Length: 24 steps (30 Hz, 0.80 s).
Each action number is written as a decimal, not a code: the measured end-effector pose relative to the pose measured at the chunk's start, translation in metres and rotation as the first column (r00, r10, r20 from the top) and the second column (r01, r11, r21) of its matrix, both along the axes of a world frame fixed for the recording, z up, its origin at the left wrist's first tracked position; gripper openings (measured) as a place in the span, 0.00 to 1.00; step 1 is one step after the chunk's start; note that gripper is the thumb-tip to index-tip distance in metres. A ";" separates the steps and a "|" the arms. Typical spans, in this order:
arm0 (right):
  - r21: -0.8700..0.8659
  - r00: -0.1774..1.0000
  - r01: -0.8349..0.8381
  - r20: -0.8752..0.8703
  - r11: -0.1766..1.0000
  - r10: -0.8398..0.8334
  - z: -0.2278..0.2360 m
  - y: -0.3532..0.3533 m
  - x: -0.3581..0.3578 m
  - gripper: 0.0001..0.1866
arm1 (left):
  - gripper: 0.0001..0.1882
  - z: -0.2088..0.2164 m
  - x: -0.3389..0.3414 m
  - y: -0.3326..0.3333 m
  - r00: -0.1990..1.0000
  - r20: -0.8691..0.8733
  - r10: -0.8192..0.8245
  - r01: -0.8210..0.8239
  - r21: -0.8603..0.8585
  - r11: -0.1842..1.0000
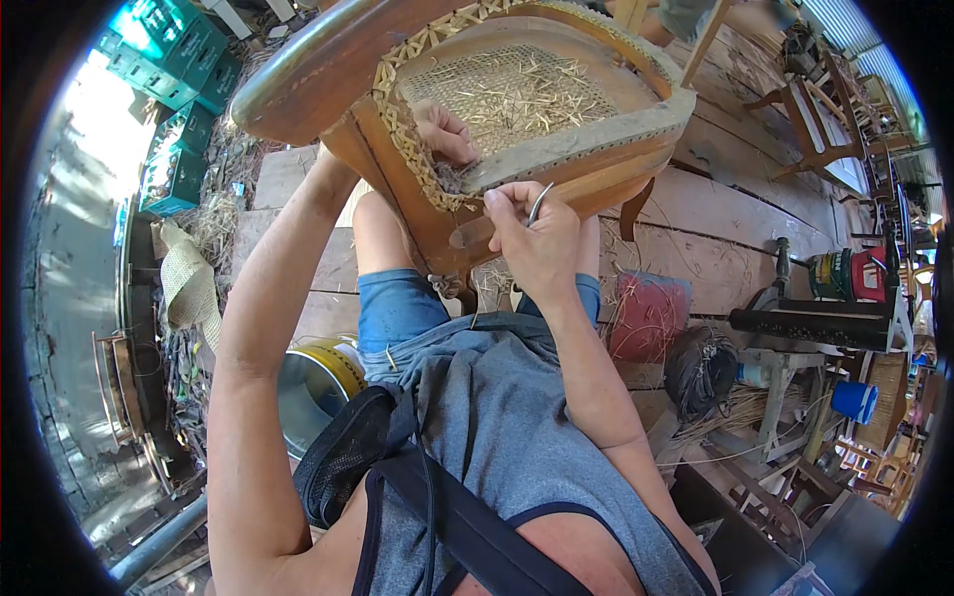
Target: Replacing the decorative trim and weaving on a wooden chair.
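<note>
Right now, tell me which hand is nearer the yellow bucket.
Left. The left hand rests on the chair's cane seat, on the yellow bucket's side; the right hand, holding a thin metal tool, is farther across.

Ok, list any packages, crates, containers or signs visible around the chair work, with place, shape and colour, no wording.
Green crates: stacked at upper left, boxy, teal-green with pale printing.
Metal can: by the person's left thigh, round, silvery with a yellow band.
Blue cup: far right, small, cylindrical.
Red and green containers: right, on a bench, boxy.
No signs or screens show.
</note>
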State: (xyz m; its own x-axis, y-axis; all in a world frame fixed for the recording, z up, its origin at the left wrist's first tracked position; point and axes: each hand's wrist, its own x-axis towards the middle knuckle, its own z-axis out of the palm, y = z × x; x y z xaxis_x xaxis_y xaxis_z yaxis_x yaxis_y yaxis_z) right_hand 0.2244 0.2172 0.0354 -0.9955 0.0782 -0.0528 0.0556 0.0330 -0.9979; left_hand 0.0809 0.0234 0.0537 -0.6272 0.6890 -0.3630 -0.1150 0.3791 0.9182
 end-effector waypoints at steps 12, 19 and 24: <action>-0.270 0.991 -0.073 0.090 0.960 0.100 0.000 0.016 -0.007 0.12 | 0.10 -0.022 0.021 0.005 0.911 -0.253 0.325 -0.315 0.083 0.946; -0.653 0.995 0.051 0.100 0.756 0.019 -0.026 0.034 0.016 0.15 | 0.13 -0.049 0.008 -0.020 0.796 0.287 0.534 -0.605 0.416 0.679; 0.134 0.960 0.107 -0.271 0.985 -0.067 -0.029 0.004 0.024 0.09 | 0.16 -0.045 0.002 -0.028 0.830 -0.558 0.012 0.052 0.099 0.994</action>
State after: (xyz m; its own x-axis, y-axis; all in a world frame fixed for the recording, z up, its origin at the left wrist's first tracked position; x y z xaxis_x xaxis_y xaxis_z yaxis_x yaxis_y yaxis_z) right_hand 0.2480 0.2210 0.0069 -0.9612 0.1525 0.2300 -0.2007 0.1858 -0.9619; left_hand 0.0832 -0.0050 0.0088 -0.6865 0.7173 0.1191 0.4346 0.2735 0.8581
